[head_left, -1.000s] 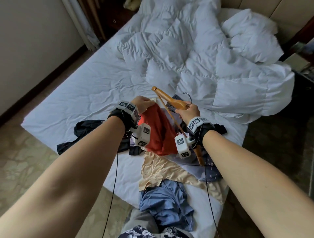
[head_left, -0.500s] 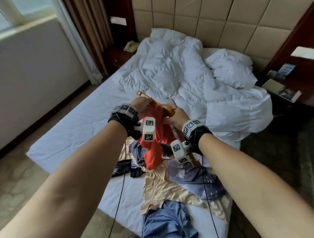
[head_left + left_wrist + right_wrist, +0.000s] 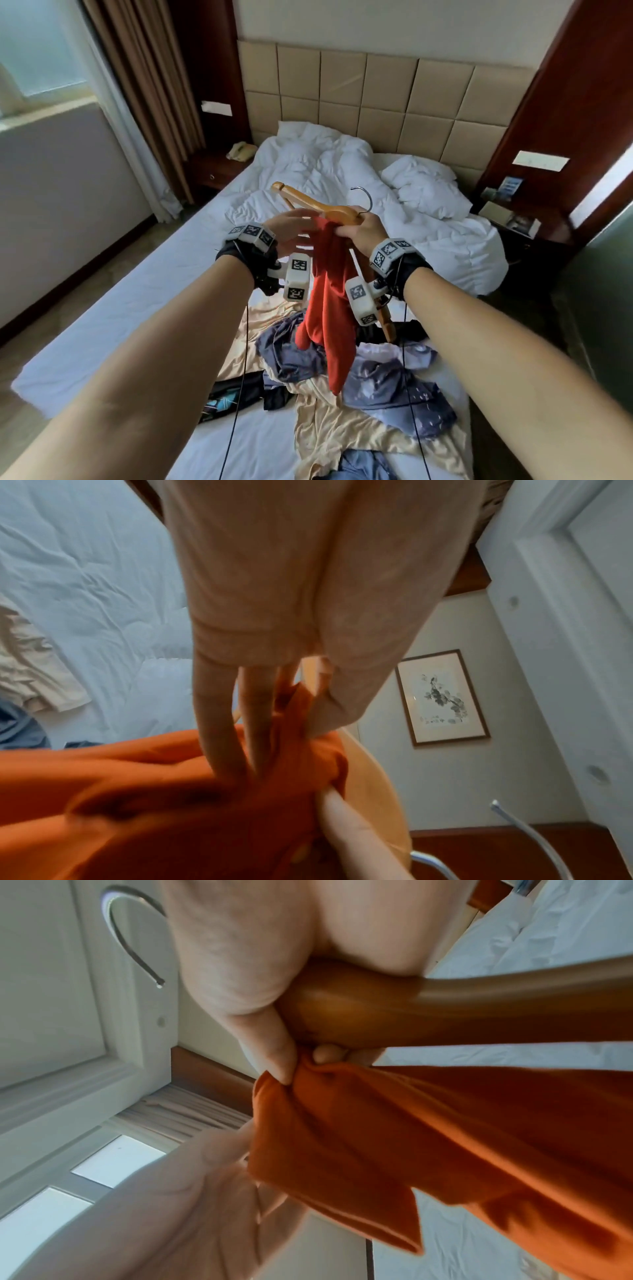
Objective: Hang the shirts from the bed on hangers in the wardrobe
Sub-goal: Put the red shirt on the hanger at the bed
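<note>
An orange-red shirt hangs bunched from my hands above the foot of the bed. My right hand grips the middle of a wooden hanger, just under its metal hook. In the right wrist view the thumb and a fingertip of my right hand also pinch the shirt against the hanger. My left hand is beside it. In the left wrist view the straight fingers of that hand reach into the shirt's folds.
Several more shirts lie piled at the foot of the bed: a beige one, a blue-grey one and a dark one. A crumpled white duvet covers the head end. Nightstands flank the padded headboard.
Both hands have risen with the hanger and the shirt, which now hangs free of the pile. My left hand's fingers have straightened from their earlier grip. My view has tilted up.
</note>
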